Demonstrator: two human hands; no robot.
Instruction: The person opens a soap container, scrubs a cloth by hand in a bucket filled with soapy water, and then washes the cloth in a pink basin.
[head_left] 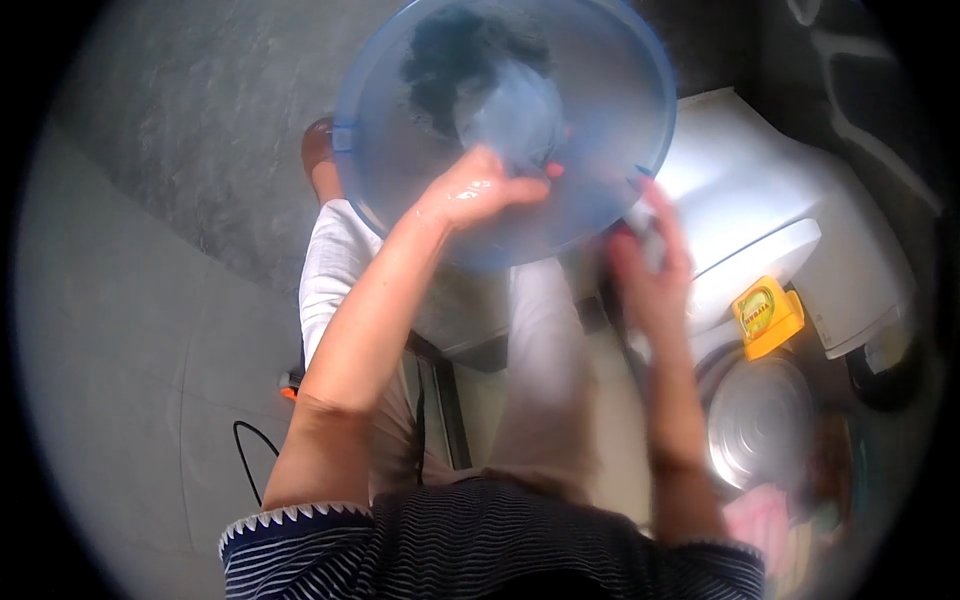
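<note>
A translucent blue basin (pixel 375 200) stands in front of me, with a dark cloth (pixel 440 75) in it. My left hand (pixel 478 190), wet and shiny, reaches over the near rim and is closed on a pale blue wet cloth (pixel 515 110). The cloth is bunched and blurred, and some of my fingertips are hidden behind it. At the basin's right rim is my right hand (pixel 655 245), thumb and fingers apart but smeared by motion. Something pale shows between them, too blurred to tell whether I grip it.
To the right is a white, box-like piece (pixel 770 170) with a yellow soap pack (pixel 768 317) by its edge. A round metal lid or tray (pixel 758 420) and a pink cloth (pixel 758 520) lie nearer me. A black cable (pixel 240 455) curves along the grey floor (pixel 130 330) at left.
</note>
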